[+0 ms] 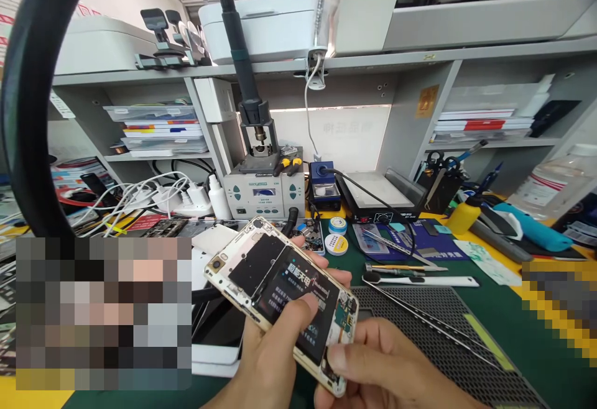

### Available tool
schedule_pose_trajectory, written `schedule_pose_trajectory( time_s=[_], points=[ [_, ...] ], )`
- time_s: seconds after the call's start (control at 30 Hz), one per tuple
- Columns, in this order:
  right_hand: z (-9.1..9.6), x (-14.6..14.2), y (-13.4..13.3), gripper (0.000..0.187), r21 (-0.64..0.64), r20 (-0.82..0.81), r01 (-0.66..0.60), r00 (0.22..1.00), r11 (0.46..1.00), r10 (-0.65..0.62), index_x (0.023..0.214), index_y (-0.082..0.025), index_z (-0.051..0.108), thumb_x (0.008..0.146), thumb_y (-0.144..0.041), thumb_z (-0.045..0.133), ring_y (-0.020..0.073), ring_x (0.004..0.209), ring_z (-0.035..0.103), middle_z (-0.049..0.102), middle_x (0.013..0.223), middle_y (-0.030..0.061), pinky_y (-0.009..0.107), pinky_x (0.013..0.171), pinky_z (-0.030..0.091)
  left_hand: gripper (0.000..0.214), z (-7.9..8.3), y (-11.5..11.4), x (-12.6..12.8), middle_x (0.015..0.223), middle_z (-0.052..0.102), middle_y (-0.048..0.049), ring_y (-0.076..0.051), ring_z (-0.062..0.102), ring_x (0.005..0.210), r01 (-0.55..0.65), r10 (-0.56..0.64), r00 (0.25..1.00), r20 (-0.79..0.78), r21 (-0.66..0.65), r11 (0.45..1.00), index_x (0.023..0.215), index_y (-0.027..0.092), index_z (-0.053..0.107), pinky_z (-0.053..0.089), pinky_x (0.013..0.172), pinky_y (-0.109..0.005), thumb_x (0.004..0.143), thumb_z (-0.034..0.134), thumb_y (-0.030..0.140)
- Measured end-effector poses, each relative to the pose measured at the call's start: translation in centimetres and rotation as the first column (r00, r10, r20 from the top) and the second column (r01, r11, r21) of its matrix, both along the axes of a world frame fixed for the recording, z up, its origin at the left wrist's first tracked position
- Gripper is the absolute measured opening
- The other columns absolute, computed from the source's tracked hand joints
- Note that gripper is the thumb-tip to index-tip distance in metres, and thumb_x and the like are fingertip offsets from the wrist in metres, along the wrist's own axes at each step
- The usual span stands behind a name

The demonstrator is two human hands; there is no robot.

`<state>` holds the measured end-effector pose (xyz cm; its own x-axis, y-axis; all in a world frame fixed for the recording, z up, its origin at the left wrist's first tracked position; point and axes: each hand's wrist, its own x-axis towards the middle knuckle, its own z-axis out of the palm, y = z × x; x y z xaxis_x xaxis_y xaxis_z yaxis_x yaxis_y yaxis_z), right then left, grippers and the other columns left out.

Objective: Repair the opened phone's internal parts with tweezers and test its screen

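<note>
An opened smartphone (247,266) with its back cover off is held tilted in front of me. Its black battery (280,322), camera and small green circuit board (344,316) lie exposed. My left hand (284,334) grips it from below, the thumb lying across the battery and the fingertips showing behind the far edge. At the lower right end, my right hand (373,359) pinches the phone's corner, thumb on top near the circuit board and fingers underneath. A pair of tweezers (433,319) lies on the dark perforated mat (443,300) to the right.
A soldering station (265,191) with a thick black hose stands at the back. Beside it are a blue iron holder (323,179) and a heating plate (380,194). Small round tins (336,244), a brush (424,280) and a yellow bottle (462,215) lie rightward. Blurred blocks cover the lower left.
</note>
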<state>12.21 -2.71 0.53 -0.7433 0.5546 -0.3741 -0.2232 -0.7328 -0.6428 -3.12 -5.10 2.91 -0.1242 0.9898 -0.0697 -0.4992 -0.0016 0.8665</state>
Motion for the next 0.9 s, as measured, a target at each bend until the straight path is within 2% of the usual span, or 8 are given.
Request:
schedule_pose_trajectory(
  time_s=[0.1,0.3,0.37,0.47,0.57,0.7,0.8,0.9],
  points=[
    [-0.1,0.1,0.5,0.039,0.033,-0.030,-0.073,0.997,0.997,0.073,0.083,-0.004,0.082,0.069,-0.038,0.095,0.0082,0.059,0.069,0.080,0.079,0.0121,0.019,0.067,0.055,0.075,0.2,0.1,0.1,0.107,0.080,-0.0073,-0.033,0.072,0.114,-0.035,0.036,0.999,0.024,-0.039,0.999,0.154,0.023,0.041,0.060,0.094,-0.043,0.085,0.070,0.027],
    [0.7,0.5,0.8,0.030,0.091,-0.097,-0.116,0.987,0.989,0.125,0.095,-0.009,0.081,0.068,-0.022,0.088,0.0108,0.071,0.074,0.081,0.086,0.0110,0.021,0.077,0.056,0.076,0.2,0.3,0.0,0.114,0.079,-0.0089,-0.033,0.074,0.109,-0.038,0.043,0.994,0.101,-0.050,0.998,0.153,0.023,0.043,0.059,0.092,-0.043,0.082,0.070,0.021],
    [0.6,0.4,0.9,0.036,0.119,-0.100,-0.105,0.988,0.987,0.117,0.095,-0.010,0.080,0.069,-0.032,0.089,0.0109,0.067,0.074,0.081,0.084,0.0109,0.020,0.072,0.056,0.072,0.3,0.5,-0.1,0.109,0.080,-0.0087,-0.032,0.076,0.104,-0.022,0.025,0.996,0.091,-0.034,0.999,0.151,0.021,0.048,0.059,0.090,-0.041,0.082,0.070,0.021],
    [0.7,0.5,1.5,0.043,0.201,-0.074,-0.007,0.997,0.980,0.023,0.090,-0.010,0.076,0.083,-0.053,0.080,0.0123,0.060,0.073,0.078,0.076,0.0108,0.019,0.059,0.057,0.071,0.7,0.7,-0.3,0.110,0.080,-0.0099,-0.035,0.075,0.106,0.006,-0.005,0.997,0.082,-0.017,1.000,0.148,0.020,0.054,0.061,0.087,-0.044,0.079,0.073,0.023],
    [1.1,0.8,2.5,0.039,0.281,-0.019,0.086,0.996,0.956,-0.084,0.086,-0.011,0.073,0.091,-0.049,0.075,0.0130,0.061,0.072,0.078,0.071,0.0102,0.019,0.056,0.059,0.068,1.1,1.0,-0.7,0.117,0.079,-0.0094,-0.037,0.073,0.111,0.048,-0.040,0.994,0.100,-0.081,0.996,0.146,0.021,0.057,0.063,0.086,-0.047,0.079,0.071,0.023],
    [1.8,1.6,3.9,0.038,0.323,0.087,0.009,0.995,0.946,-0.039,0.084,-0.009,0.073,0.083,-0.046,0.083,0.0148,0.056,0.072,0.078,0.073,0.0113,0.020,0.049,0.058,0.063,0.7,1.6,-1.4,0.121,0.077,-0.0067,-0.034,0.071,0.115,0.170,-0.165,0.985,0.045,-0.155,0.973,0.141,0.022,0.061,0.062,0.092,-0.043,0.079,0.072,0.022],
    [2.4,2.6,4.6,0.037,0.400,0.151,-0.021,0.988,0.916,-0.043,0.083,-0.011,0.071,0.082,-0.046,0.085,0.0131,0.055,0.071,0.076,0.071,0.0058,0.020,0.049,0.058,0.057,0.0,2.2,-1.7,0.117,0.077,-0.0082,-0.032,0.072,0.110,0.233,-0.234,0.972,0.014,-0.160,0.959,0.134,0.019,0.065,0.061,0.091,-0.041,0.078,0.077,0.024],
    [3.1,3.9,5.2,0.031,0.533,0.219,-0.042,0.972,0.845,-0.090,0.087,-0.014,0.068,0.094,-0.043,0.076,0.0122,0.060,0.070,0.075,0.075,0.0009,0.021,0.053,0.057,0.043,-0.3,3.2,-2.2,0.120,0.074,-0.0096,-0.027,0.071,0.108,0.263,-0.267,0.963,-0.024,-0.106,0.959,0.126,0.016,0.067,0.059,0.092,-0.038,0.087,0.076,0.031]
  ],
)
